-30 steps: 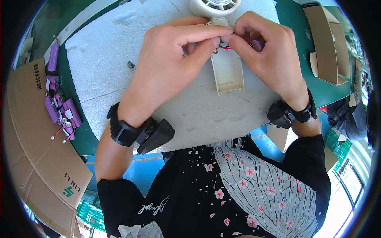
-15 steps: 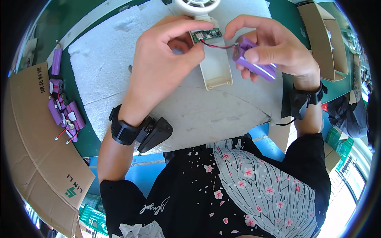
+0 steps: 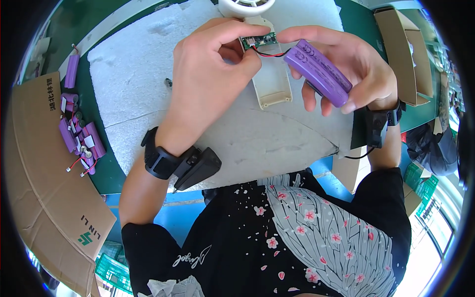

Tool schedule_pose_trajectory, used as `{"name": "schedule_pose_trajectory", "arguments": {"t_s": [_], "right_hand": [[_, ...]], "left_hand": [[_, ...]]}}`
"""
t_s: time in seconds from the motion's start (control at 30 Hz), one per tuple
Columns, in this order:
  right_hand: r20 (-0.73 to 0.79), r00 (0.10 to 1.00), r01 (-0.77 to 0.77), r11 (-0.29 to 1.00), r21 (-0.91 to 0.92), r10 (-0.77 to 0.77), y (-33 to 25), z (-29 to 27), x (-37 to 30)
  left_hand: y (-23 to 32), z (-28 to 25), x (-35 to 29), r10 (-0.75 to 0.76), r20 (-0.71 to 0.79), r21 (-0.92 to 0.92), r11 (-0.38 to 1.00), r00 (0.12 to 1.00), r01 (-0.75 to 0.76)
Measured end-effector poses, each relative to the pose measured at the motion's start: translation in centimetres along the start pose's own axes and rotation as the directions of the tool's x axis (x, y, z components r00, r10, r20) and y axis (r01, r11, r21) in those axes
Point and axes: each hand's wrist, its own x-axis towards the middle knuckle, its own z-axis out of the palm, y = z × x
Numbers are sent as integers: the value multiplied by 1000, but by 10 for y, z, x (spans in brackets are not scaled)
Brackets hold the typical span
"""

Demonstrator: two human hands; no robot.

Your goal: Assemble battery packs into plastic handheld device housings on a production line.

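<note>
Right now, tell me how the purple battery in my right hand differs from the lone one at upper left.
The held battery is in your right hand; the lone battery is untouched. The held battery slants down to the right, while the lone battery sits nearly upright in the picture. The held battery's wires run to the circuit board; the lone battery's wire pokes from its far end. Both are purple.

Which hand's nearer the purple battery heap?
Left: the left hand, at the circuit board, is right of the heap; the right hand, holding a battery pack, is farther right.
</note>
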Motion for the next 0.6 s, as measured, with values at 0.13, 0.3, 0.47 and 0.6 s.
{"name": "schedule_pose_trajectory", "arguments": {"t_s": [0.13, 0.3, 0.47, 0.6], "right_hand": [[-51, 981, -192, 959, -206, 186, -11, -17, 0], [2, 1000, 19, 908, -419, -20, 0, -37, -4], [-87, 996, -43, 849, -527, -3, -2, -12, -1], [-145, 975, 27, 744, -668, -166, 10, 12, -1]], "left_hand": [[3, -11, 2, 56, 82, 105, 992, 995, -65], [12, -12, 4, 53, 148, 225, 971, 988, -86], [15, -14, 5, 102, 154, 298, 943, 983, -145], [14, -15, 6, 137, 183, 342, 919, 974, -194]]}}
